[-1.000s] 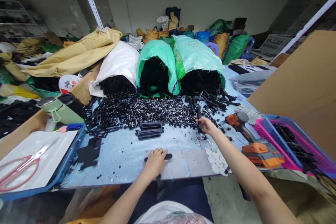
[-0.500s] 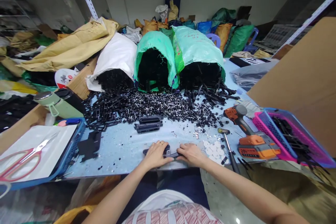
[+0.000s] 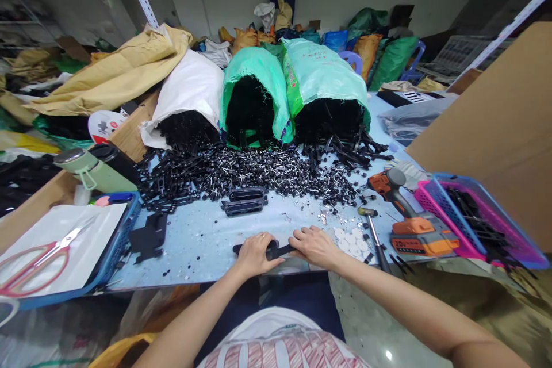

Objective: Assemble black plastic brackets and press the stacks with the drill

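At the front edge of the bench, my left hand [image 3: 257,255] is closed around a black plastic part [image 3: 272,250], whose end sticks out past the fingers on the left. My right hand [image 3: 317,247] has its fingers bent and pinched on the right end of a narrow black strip [image 3: 284,250] that runs between both hands. Whether strip and part are one piece I cannot tell. Just beyond my hands lie two long black plastic housings [image 3: 245,201] side by side. White round discs [image 3: 351,242] are scattered right of my right hand.
Behind the housings spreads a heap of small black parts with metal pins [image 3: 276,172], spilling from a white sack [image 3: 190,83] and green sacks [image 3: 254,63]. To the right are a hammer [image 3: 376,238], a cordless drill [image 3: 420,237] and baskets [image 3: 513,236]. Scissors [image 3: 56,250] lie left.
The black part has turned between my hands, and its rounded end now shows beside my left thumb. My right hand has shifted slightly left and away from me.
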Available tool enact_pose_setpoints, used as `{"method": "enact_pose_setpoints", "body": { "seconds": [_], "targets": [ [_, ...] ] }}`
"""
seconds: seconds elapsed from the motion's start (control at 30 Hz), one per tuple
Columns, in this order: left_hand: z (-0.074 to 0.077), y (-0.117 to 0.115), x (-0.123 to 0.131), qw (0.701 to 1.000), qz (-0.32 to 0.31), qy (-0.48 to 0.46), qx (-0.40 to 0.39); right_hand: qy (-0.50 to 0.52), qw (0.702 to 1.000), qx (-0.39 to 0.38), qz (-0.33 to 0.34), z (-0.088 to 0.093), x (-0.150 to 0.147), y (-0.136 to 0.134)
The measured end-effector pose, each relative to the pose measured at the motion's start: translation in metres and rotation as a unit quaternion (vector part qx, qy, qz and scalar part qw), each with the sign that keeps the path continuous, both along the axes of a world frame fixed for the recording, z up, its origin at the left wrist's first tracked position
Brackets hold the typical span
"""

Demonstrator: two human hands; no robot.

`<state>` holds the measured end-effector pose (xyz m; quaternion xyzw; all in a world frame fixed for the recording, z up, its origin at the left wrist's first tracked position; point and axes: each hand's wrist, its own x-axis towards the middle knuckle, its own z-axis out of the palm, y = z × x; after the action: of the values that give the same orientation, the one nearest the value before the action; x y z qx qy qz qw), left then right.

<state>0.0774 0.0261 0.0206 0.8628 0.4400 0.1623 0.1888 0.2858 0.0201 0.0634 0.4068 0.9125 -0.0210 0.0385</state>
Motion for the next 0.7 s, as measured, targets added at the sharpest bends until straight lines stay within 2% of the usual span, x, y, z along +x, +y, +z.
{"method": "enact_pose_setpoints", "body": {
  "seconds": [0.13, 0.2, 0.27, 0.4, 0.5, 0.6, 0.7],
  "targets": [
    [0.005, 0.001, 0.001, 0.999, -0.017, 0.02, -0.03, 0.018, 1.0, -0.011, 0.017, -0.011, 0.01, 0.005],
    [0.008, 0.011, 0.008, 0.998, -0.032, 0.019, -0.05, 0.035, 0.999, -0.02, 0.006, -0.02, 0.018, 0.007],
    [0.011, 0.033, 0.021, 0.998, -0.011, 0.034, -0.043, 0.057, 0.998, -0.023, -0.014, -0.029, 0.026, 0.005],
    [0.011, 0.096, 0.057, 0.992, 0.085, 0.096, -0.002, 0.105, 0.993, -0.033, -0.051, -0.042, 0.038, -0.01],
    [0.008, 0.131, 0.077, 0.989, 0.098, 0.108, 0.004, 0.14, 0.986, -0.05, -0.076, -0.046, 0.045, -0.019],
    [0.004, 0.14, 0.085, 0.99, 0.091, 0.11, 0.014, 0.175, 0.976, -0.048, -0.121, -0.046, 0.054, -0.009],
    [0.004, 0.127, 0.081, 0.991, 0.081, 0.103, 0.03, 0.173, 0.961, -0.003, -0.214, -0.043, 0.061, 0.027]
  ]
}}
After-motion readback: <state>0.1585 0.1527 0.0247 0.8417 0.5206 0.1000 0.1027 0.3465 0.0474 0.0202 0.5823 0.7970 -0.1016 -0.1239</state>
